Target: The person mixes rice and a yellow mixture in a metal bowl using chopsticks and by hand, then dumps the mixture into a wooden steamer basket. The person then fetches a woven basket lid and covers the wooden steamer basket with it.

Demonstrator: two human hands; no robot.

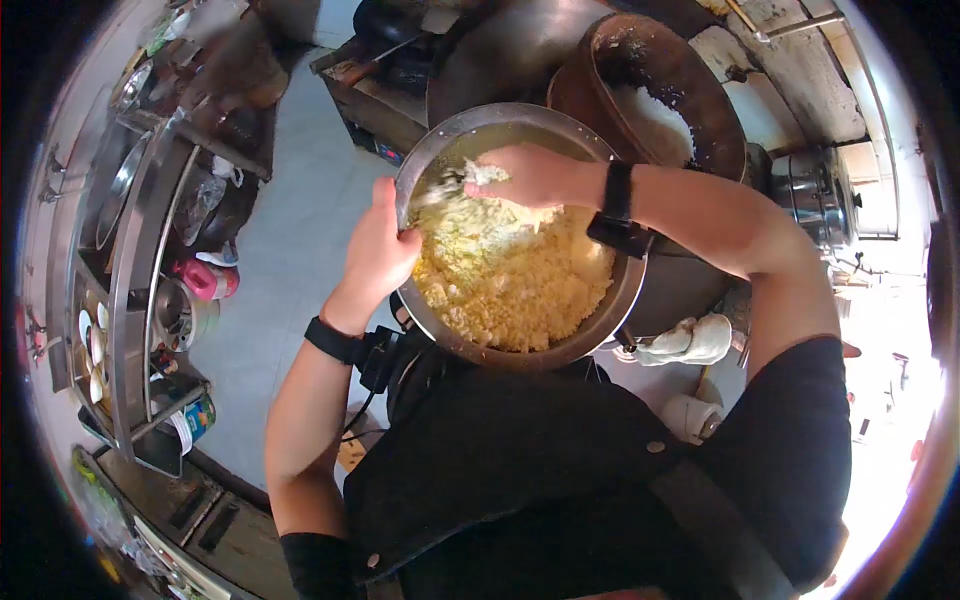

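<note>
A wide metal bowl point(500, 116) is in front of my body, tilted a little toward me. Yellowish, crumbly cooked rice point(510, 295) fills its near part. My left hand point(380, 245) grips the bowl's left rim, thumb on the inner side. Inside the bowl, near the far wall, my right hand point(530, 175) has its fingers curled around a paler clump of rice point(487, 178). Loose grains below those fingers are blurred by motion. Both wrists wear black straps with small devices.
Beyond the bowl stand a large wok point(480, 62) and a brown tub point(612, 60) with white rice inside. A metal pot point(820, 195) is at the right, near a pale cloth point(690, 342). Metal shelving point(132, 270) and a pink container point(207, 279) line the left side.
</note>
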